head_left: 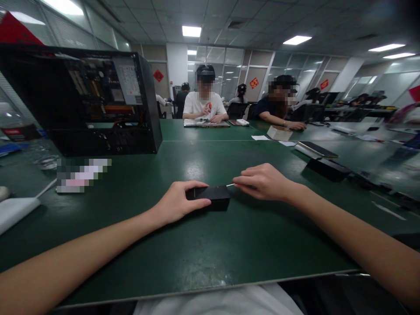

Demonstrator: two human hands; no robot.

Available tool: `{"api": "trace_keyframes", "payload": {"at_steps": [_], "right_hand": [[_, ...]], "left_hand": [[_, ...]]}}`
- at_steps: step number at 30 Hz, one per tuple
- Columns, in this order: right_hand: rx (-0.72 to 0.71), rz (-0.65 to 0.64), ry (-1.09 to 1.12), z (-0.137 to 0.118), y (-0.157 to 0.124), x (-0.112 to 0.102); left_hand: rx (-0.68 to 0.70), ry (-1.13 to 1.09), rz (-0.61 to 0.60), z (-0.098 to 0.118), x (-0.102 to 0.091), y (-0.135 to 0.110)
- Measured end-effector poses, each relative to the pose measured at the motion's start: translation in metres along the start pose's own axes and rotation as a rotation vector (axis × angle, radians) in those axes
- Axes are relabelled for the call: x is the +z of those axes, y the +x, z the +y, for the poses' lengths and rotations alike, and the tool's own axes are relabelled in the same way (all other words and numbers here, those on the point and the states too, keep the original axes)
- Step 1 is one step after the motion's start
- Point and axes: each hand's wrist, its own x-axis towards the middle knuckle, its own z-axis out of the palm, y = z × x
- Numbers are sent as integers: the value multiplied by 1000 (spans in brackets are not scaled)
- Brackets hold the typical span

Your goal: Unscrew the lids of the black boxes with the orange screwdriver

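Note:
A small black box-shaped device (215,197) lies flat on the green table (203,249) in front of me. My left hand (179,202) is closed around its left end and holds it down. My right hand (264,181) pinches a thin silver pin (230,185), whose tip points at the device's upper right corner. Whether the tip touches the device I cannot tell.
An open black computer case (85,103) stands at the back left. A white object (15,212) lies at the left edge. A phone on a black stand (320,157) sits to the right. Two people sit across the table, with a small box (279,132) near one of them.

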Motion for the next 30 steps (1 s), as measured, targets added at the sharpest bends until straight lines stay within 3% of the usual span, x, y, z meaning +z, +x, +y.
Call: {"api": "trace_keyframes", "payload": {"at_steps": [8, 14, 25, 30], "right_hand": [[19, -55, 71, 13, -4, -3], [164, -80, 143, 28, -13, -7], [-51, -39, 165, -3, 6, -1], [-31, -37, 130, -9, 7, 4]], "left_hand": [[26, 28, -19, -1, -1, 0], [52, 25, -70, 1, 0, -1], [71, 4, -109, 4, 1, -1], [71, -4, -117, 5, 2, -2]]}}
